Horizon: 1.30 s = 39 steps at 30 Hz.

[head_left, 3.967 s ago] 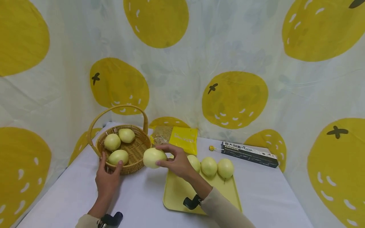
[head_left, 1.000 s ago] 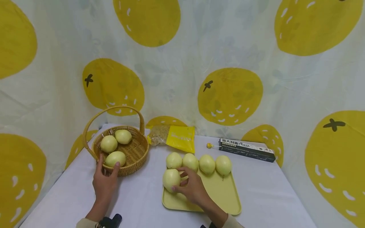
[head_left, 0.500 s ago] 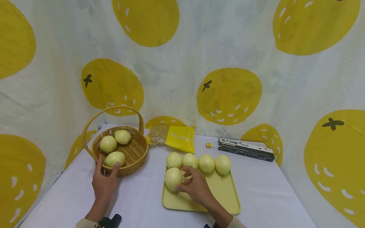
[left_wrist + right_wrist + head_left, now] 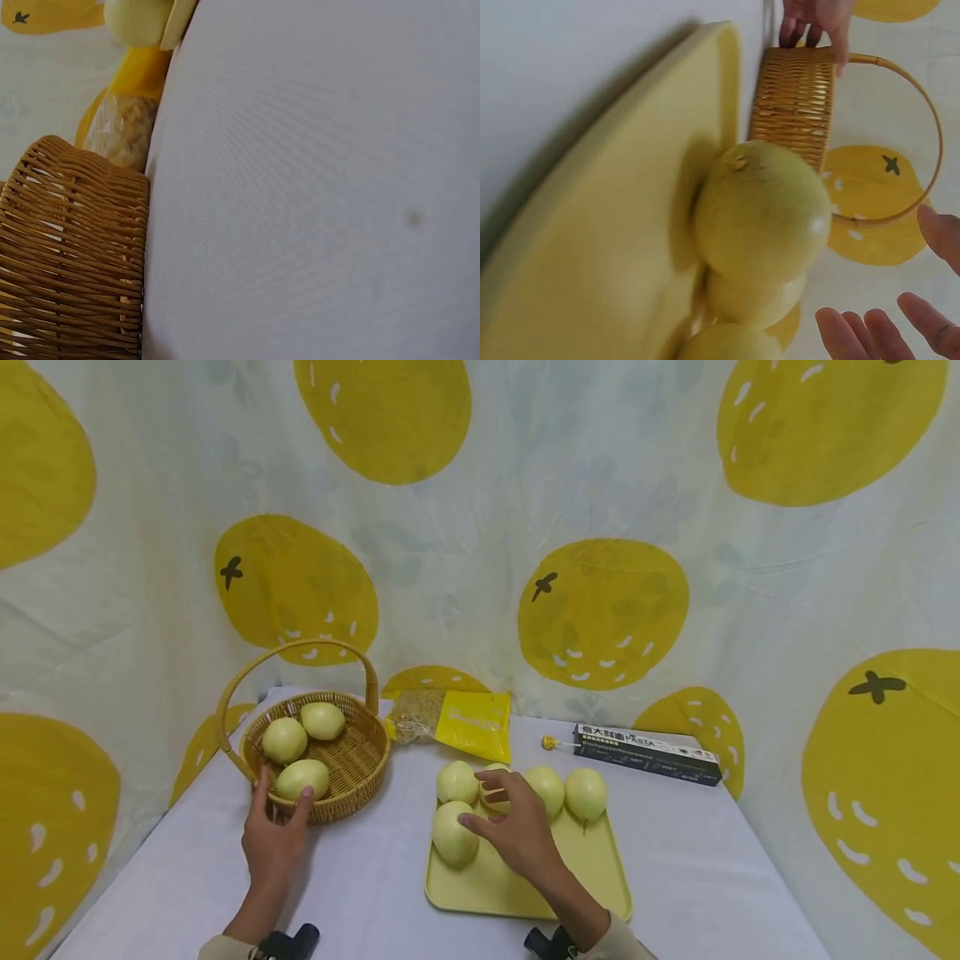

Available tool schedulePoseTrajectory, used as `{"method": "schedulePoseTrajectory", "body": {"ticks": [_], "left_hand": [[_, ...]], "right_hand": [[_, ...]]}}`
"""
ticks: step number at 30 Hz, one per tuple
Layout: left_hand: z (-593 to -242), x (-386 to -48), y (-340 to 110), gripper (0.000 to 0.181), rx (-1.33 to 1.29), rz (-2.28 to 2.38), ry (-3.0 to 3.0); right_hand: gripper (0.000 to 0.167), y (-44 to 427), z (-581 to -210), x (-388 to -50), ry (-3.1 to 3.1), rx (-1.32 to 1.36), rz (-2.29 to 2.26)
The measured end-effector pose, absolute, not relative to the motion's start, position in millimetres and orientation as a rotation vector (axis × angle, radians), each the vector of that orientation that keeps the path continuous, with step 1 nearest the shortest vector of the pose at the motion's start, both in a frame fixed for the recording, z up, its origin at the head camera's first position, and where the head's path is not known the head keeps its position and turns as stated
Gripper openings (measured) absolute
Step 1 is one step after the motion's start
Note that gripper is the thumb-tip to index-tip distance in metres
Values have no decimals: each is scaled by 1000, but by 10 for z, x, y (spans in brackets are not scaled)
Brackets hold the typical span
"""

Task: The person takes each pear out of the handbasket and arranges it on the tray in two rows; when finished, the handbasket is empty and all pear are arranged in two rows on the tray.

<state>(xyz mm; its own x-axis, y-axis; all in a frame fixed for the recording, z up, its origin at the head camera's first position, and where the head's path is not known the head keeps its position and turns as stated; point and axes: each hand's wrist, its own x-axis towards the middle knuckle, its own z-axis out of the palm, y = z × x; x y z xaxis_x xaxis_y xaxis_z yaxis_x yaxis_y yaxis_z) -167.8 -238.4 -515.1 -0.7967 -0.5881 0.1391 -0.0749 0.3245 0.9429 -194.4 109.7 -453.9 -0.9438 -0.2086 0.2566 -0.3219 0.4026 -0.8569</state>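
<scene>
Lifted clear since half a second ago, the right hand (image 4: pixel 517 835) is now off the pale pear (image 4: pixel 453 837), its thumb and fingers spread apart and holding nothing. That pear rests on the tray (image 4: pixel 525 895) by its left edge, just in front of a row of four pears (image 4: pixel 457 781). Beside the tray, the left hand (image 4: pixel 276 847) grips the near side of the basket (image 4: pixel 341 810), where three pears (image 4: pixel 285 741) lie. Each fruit looks firm and fairly weighty for its size, with smooth skin that could slip or bruise under hard fingertips; being round, it may roll. Thumb and fingers would hold best on opposite sides at the widest part, with gentle pressure.
</scene>
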Motion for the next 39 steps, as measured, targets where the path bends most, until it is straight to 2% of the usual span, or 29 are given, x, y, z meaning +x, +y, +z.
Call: {"method": "schedulePoseTrajectory", "body": {"ticks": [27, 39], "left_hand": [[-5176, -1696, -2377, 86, 602, -1472, -2118], [-5187, -1723, -2390, 87, 614, -1471, -2116]], "right_hand": [[49, -92, -3945, -2039, -2355, 839, 1699], [45, -624, -4028, -2340, -2310, 900, 1831]]}}
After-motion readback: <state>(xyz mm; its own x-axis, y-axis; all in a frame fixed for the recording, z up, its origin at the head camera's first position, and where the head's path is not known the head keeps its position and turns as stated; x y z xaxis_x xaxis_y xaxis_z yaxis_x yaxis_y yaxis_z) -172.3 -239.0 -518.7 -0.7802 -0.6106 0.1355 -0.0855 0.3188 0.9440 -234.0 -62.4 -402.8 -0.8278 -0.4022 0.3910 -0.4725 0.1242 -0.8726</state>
